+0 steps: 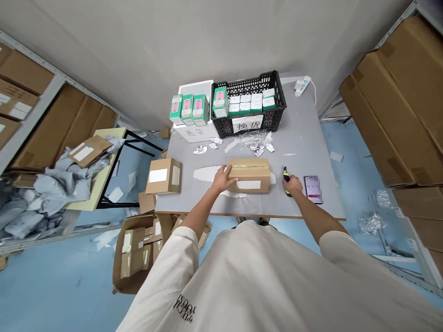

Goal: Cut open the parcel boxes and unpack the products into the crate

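A taped cardboard box [249, 175] with a white label lies in the middle of the grey table [304, 138]. My left hand [223, 179] grips its left end, fingers curled round the edge. My right hand [293, 185] rests on the table to the right of the box, closed on a yellow and black utility knife [286, 177]. A phone [313, 189] lies just right of that hand.
A black crate [277, 108] of small green and white boxes stands at the back, beside a white foam box [194, 131] with three green boxes on it. Torn wrapping lies before the crate. Another labelled box [164, 175] sits at the table's left edge. Shelves of cartons flank both sides.
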Tool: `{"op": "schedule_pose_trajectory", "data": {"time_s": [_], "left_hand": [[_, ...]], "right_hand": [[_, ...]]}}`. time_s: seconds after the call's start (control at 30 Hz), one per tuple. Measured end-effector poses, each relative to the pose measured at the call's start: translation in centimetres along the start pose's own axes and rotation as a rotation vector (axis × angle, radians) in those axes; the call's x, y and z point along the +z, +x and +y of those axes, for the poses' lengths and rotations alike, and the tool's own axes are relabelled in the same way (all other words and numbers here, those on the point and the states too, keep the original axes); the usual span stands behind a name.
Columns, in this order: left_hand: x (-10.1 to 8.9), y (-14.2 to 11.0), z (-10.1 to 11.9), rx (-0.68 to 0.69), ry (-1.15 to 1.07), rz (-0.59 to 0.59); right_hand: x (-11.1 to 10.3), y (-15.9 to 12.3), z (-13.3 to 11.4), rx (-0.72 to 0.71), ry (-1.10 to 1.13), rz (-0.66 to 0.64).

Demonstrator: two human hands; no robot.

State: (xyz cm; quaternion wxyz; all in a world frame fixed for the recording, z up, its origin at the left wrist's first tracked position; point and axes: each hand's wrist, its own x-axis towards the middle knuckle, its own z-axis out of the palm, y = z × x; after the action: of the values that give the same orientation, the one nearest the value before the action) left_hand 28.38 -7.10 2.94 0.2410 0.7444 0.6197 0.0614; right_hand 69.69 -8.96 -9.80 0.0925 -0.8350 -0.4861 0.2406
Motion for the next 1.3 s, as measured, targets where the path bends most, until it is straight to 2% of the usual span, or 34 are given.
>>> {"op": "schedule_pose_trajectory", "data": {"time_s": [0.1,0.2,0.27,0.33,0.47,0.53,0.63,0.7,0.8,0.9,1.03,1.1,1.23,1.3], "left_hand": [[-0.5,0.0,0.4,0.041,0.053,-0.006],[-0.8,0.0,0.7,0.138,0.127,0.016],[-0.8,0.0,0.9,0.191,0.153,0.031],[-0.7,0.0,1.0,0.209,0.143,0.039],[-0.6,-0.1,1.2,0.181,0.076,0.055],[-0.6,-0.3,1.2,0.175,0.048,0.055],[-0.4,-1.2,0.7,0.225,0.032,0.023],[0.1,-2.0,0.4,0.255,0.039,-0.008],[0.9,-3.0,0.1,0.245,0.042,0.005],[1.2,-3.4,0.2,0.239,0.050,0.057],[0.6,-3.6,0.8,0.284,0.064,0.121],[0.2,-3.9,1.1,0.322,0.050,0.147],[0.1,-4.5,1.2,0.329,0.078,0.140],[0.3,-4.4,1.1,0.332,0.099,0.102]], "right_hand": [[0.0,-0.5,0.2,-0.011,-0.038,-0.052],[-1.3,-0.9,-0.8,-0.062,-0.045,-0.057],[-2.7,-1.1,-2.4,-0.133,0.024,0.005],[-4.4,-1.3,-4.7,-0.262,0.148,0.044],[-7.0,-2.4,-9.8,-0.553,0.274,-0.018],[-7.6,-3.3,-11.8,-0.695,0.190,-0.062],[-7.5,-4.8,-13.5,-0.805,-0.041,-0.151],[-7.1,-5.6,-13.7,-0.855,-0.161,-0.209],[-6.7,-6.3,-13.3,-0.929,-0.220,-0.251],[-6.9,-6.4,-13.2,-0.944,-0.224,-0.249],[-8.0,-5.6,-14.0,-0.964,-0.181,-0.279],[-8.5,-5.1,-14.6,-0.929,-0.128,-0.270],[-8.5,-4.3,-15.7,-0.720,-0.035,-0.090],[-8.1,-4.0,-16.1,-0.683,-0.049,0.030]]}}
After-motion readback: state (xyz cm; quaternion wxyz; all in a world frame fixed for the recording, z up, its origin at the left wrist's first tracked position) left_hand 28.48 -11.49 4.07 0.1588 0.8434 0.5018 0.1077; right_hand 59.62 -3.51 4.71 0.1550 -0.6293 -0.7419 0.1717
